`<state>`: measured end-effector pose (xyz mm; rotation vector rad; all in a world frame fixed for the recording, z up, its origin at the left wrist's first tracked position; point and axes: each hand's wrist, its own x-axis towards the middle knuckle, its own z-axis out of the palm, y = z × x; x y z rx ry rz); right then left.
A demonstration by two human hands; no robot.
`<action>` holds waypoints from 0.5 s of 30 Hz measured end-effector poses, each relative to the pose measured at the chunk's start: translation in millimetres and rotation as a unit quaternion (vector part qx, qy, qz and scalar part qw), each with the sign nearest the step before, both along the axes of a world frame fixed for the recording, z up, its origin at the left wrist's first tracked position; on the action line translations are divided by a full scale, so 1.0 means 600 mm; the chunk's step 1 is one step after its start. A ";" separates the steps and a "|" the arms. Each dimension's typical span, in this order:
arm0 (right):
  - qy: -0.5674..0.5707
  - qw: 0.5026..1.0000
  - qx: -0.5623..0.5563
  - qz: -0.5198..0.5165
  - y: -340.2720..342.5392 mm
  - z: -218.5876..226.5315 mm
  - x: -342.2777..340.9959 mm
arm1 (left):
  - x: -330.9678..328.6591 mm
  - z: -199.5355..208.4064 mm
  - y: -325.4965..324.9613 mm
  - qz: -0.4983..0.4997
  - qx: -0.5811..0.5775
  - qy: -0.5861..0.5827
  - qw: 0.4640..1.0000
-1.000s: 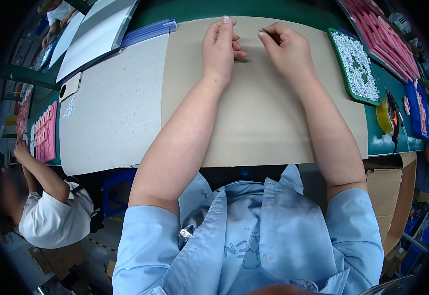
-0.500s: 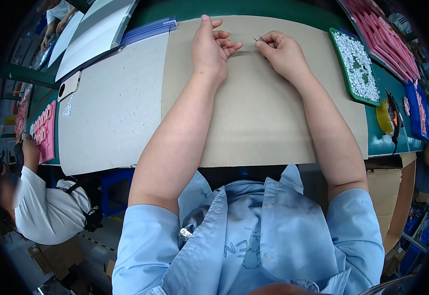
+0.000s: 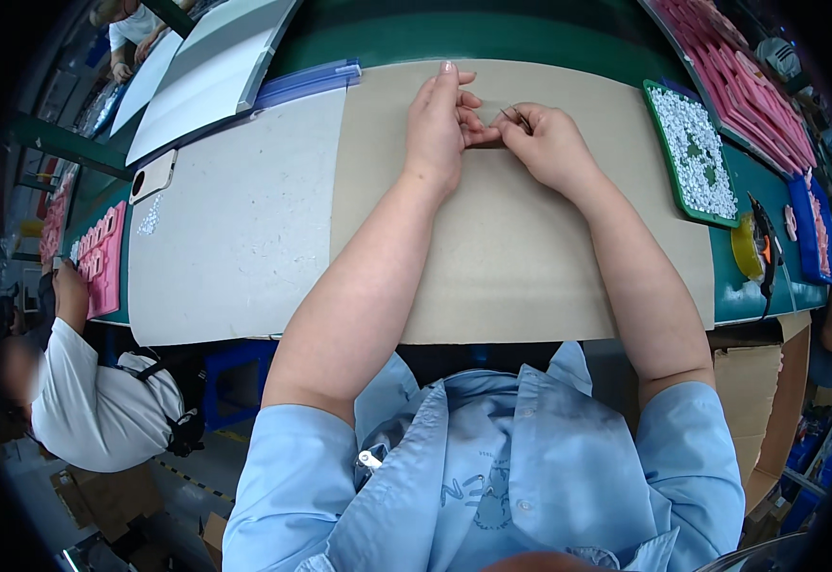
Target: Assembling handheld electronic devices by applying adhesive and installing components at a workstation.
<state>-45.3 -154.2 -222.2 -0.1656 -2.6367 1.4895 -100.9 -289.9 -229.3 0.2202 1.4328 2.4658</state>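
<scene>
The right hand (image 3: 557,151), pinching a thin object (image 3: 525,123), has joined the half-open left hand (image 3: 435,138) for paired work near the counter's (image 3: 416,38) far edge.

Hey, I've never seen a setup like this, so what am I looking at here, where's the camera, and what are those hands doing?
There's no machine here: these are a person's two bare hands. A wide fisheye camera on the person's head looks down, so straight edges bend near the rim.

The right hand pinches a thin dark item, too small to identify surely. The left hand is loosely open close by; I can't tell whether the hands touch.

Beneath them, a brown sheet covers part of the green table, with a pale grey sheet to its left. On the right are a green tray of small white pieces and a yellow tape roll.
</scene>
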 end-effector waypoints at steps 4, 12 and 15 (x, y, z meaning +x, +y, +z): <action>0.023 0.989 0.144 -0.027 0.009 -0.009 -0.013 | -0.003 0.008 -0.003 0.034 -0.029 -0.029 0.999; 0.051 0.997 0.027 -0.058 0.022 -0.012 -0.016 | -0.001 0.005 0.002 -0.014 -0.145 0.021 0.989; 0.055 0.997 -0.017 -0.056 0.024 -0.015 -0.014 | 0.010 0.004 0.007 -0.036 -0.216 0.069 0.973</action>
